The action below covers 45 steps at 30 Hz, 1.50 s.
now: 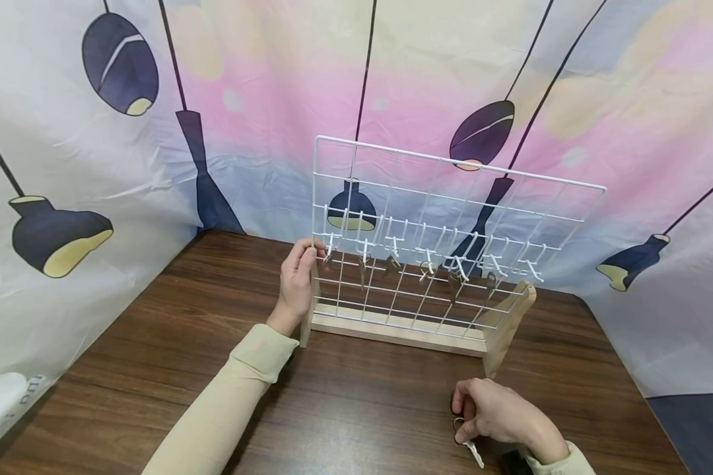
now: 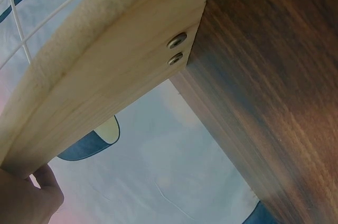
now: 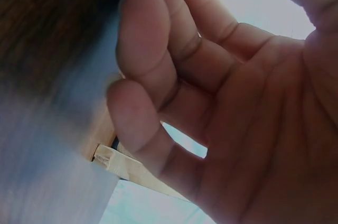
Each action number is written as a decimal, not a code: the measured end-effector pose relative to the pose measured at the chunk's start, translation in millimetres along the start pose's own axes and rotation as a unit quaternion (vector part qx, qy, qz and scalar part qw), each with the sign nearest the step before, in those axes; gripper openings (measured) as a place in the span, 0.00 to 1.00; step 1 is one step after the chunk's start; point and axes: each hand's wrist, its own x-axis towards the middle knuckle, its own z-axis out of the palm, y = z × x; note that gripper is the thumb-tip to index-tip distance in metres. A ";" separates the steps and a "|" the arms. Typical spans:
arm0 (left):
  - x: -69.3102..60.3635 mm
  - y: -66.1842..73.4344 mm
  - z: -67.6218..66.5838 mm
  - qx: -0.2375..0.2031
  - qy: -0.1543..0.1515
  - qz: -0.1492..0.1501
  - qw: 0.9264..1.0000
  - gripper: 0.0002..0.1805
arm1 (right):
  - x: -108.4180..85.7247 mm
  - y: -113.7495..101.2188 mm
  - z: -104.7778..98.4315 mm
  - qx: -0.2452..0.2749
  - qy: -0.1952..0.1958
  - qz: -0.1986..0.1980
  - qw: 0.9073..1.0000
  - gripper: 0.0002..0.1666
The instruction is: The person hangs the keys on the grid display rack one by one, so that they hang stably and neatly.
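Note:
A white wire grid rack stands on a wooden base (image 1: 398,334), with wooden side pieces (image 1: 513,320) at both ends. Several white hooks (image 1: 428,257) run across the grid, and keys (image 1: 455,284) hang from many of them; the rightmost hook looks bare. My left hand (image 1: 296,284) grips the rack's left wooden side near its top; in the left wrist view, fingers (image 2: 47,192) curl behind that wooden side panel (image 2: 111,71). In front of the rack's right end, my right hand (image 1: 502,412) pinches a silver key (image 1: 474,454) with a ring, low over the table. The right wrist view shows curled fingers, the key hidden.
The rack and both hands are over a dark brown wooden table (image 1: 356,409). A cloth backdrop (image 1: 261,99) printed with hanging lamps surrounds the table's back and sides. At the lower left edge sits a white object (image 1: 2,402) with dark lettering, partly cut off.

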 end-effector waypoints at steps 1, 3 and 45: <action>-0.1 0.1 0.0 -0.002 0.000 0.000 1.000 0.14 | -0.1 0.0 0.2 0.000 0.000 0.000 1.000 0.22; -0.3 0.2 0.1 -0.004 0.000 -0.001 1.000 0.14 | -0.4 0.0 0.5 0.002 0.001 -0.002 1.000 0.21; 0.2 0.0 -0.1 -0.009 -0.001 -0.002 1.000 0.14 | -2.8 -1.3 -11.5 0.044 0.009 -0.060 0.997 0.09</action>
